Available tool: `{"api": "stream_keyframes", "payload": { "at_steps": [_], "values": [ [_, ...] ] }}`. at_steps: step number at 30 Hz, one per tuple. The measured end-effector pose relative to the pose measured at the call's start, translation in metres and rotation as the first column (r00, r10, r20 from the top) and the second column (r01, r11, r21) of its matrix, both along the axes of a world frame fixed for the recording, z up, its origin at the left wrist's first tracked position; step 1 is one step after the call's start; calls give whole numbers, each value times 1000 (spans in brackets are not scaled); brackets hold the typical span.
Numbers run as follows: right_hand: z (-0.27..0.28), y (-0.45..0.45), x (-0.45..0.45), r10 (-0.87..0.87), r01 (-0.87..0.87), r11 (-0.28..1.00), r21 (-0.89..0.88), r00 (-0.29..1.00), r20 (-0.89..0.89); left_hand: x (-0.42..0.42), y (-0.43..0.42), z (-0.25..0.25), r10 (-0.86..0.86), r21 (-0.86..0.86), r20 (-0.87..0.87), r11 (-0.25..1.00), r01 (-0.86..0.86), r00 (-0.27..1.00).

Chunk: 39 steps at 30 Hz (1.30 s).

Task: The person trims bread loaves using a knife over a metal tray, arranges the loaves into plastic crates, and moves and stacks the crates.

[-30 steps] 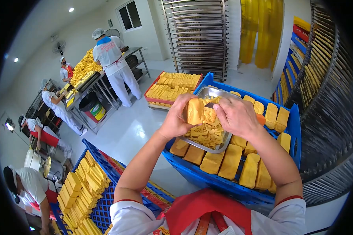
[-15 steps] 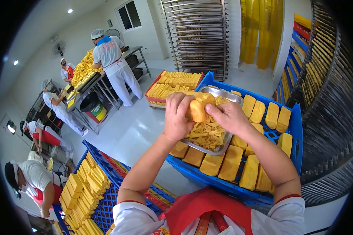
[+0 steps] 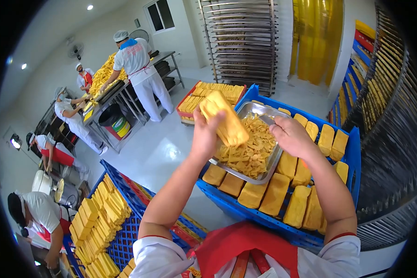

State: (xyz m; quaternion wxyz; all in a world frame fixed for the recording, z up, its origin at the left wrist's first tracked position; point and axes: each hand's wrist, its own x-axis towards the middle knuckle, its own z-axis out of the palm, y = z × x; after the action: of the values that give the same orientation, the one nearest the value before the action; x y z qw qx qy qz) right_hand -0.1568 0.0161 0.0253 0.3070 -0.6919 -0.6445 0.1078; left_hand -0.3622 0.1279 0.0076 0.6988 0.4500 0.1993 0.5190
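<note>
My left hand (image 3: 206, 134) grips a yellow loaf of bread (image 3: 224, 119), tilted above a metal tray (image 3: 269, 175). Pale crust trimmings (image 3: 255, 147) fill much of that tray. At its right rim is my right hand (image 3: 292, 135), fingers curled closed; whatever they may hold is hidden. The tray rests on a blue crate (image 3: 352, 178), where several more loaves (image 3: 274, 193) lie in rows beside and in front of it.
On the left stands another blue crate (image 3: 125, 231) of sliced bread. Behind is a red crate (image 3: 188, 103) of slices. Racks (image 3: 238, 41) stand at the back and right. Several co-workers, one in a blue collar (image 3: 133, 60), work at the left.
My hands have parted. The loaf has tipped more upright in my left hand and moved left, while my right hand has come away from it to the tray's right rim.
</note>
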Motion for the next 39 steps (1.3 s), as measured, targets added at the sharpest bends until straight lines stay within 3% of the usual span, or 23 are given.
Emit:
{"api": "stream_keyframes", "payload": {
  "at_steps": [1,2,4,6,8,10,14,16,18,19,21,22,26,30,32,34,37,39],
  "values": [
    [-3,1,1,58,-54,995,84,997,-43,-4,12,-4,-231,-156,58,959,237,971],
    [-6,2,0,67,-64,995,83,997,-41,-7,12,0,-351,-252,100,896,365,931],
    [-5,2,-3,150,-151,988,13,968,-200,-4,12,-2,-381,-291,229,851,437,896],
    [-3,-5,-16,152,-144,988,57,977,-152,2,10,-6,-364,-301,239,853,426,900],
    [-5,-6,-29,52,-65,965,255,997,56,6,8,-11,-355,-318,248,849,422,901],
    [-5,-6,-37,8,-20,971,240,998,54,10,6,-16,-338,-324,212,861,392,917],
    [-2,-3,-46,-78,14,924,383,985,152,15,-5,-12,-280,-358,180,874,328,943],
    [-1,-2,-45,-108,17,905,425,976,191,16,-7,-13,-269,-400,28,880,257,963],
    [4,-3,-38,-22,-116,889,444,956,293,12,2,-12,-331,-375,-26,878,298,943],
    [8,-4,-34,-19,-119,892,435,954,299,11,7,-11,-388,-352,-82,873,338,918],
    [17,-4,-26,42,-252,885,391,880,473,13,9,-6,-364,-340,-160,893,295,918],
    [18,-2,-23,49,-259,886,385,877,478,13,9,-3,-336,-318,-247,914,252,909],
    [17,6,-22,14,-238,903,359,849,528,21,11,-5,-253,-324,-307,934,149,918],
    [12,8,-21,23,-219,926,309,847,531,20,17,-6,-269,-332,-313,930,160,911],
    [13,6,-21,61,-241,931,275,843,534,20,24,-11,-378,-264,-251,913,313,891],
    [14,5,-22,99,-263,934,240,840,534,21,18,-4,-351,-272,-272,921,278,896],
    [14,4,-25,78,-149,984,99,857,509,24,17,-6,-307,-297,-283,929,221,909],
    [13,2,-26,168,-179,984,-27,848,502,24,23,-7,-286,-303,-274,932,200,918]
  ]
}}
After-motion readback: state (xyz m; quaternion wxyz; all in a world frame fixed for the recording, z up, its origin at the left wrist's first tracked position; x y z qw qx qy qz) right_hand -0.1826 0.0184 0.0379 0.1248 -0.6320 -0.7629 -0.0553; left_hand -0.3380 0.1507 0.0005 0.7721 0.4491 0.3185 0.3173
